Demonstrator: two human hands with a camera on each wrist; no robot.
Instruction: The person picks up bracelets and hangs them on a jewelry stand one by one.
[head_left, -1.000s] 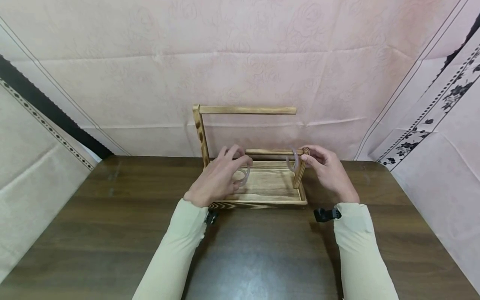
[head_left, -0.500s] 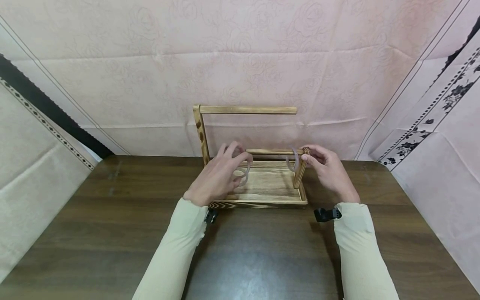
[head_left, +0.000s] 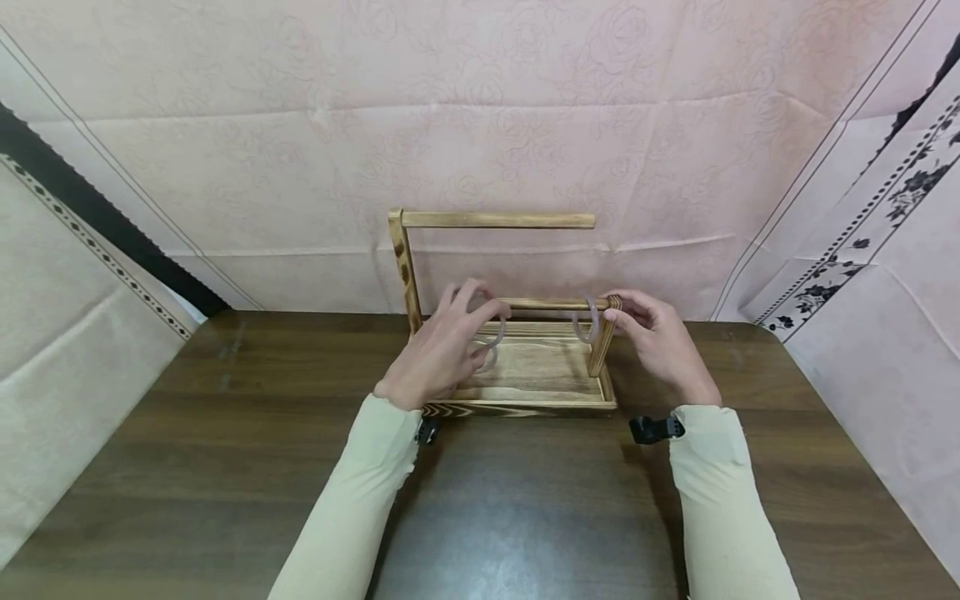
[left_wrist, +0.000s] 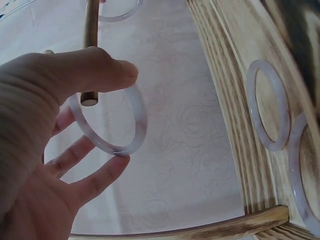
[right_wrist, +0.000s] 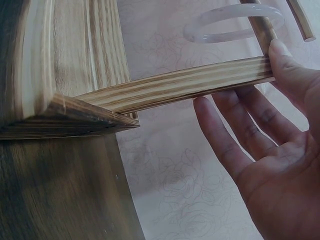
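A wooden stand has a tray base (head_left: 532, 405), an upper bar (head_left: 495, 221) and a lower bar (head_left: 551, 304). My left hand (head_left: 442, 346) pinches a pale lilac ring (left_wrist: 140, 120) between thumb and fingers; in the left wrist view the lower bar's free end (left_wrist: 89, 101) passes through it. Another ring (head_left: 588, 321) hangs on that bar near the right post (head_left: 602, 342). My right hand (head_left: 663, 346) grips the top of this post, its thumb by the bar joint in the right wrist view. Two more rings lie on the tray, one (left_wrist: 252, 100) beside the other (left_wrist: 296, 175).
The stand sits near the back of the brown table (head_left: 525, 500). A pale patterned cloth (head_left: 480, 150) hangs behind it, with more cloth (head_left: 885, 333) on the right. The left post (head_left: 405, 275) rises beside my left hand and carries the upper bar.
My left hand has shifted slightly right and up, and the ring in its fingers has come up to the lower bar's free end. My right hand stays at the post.
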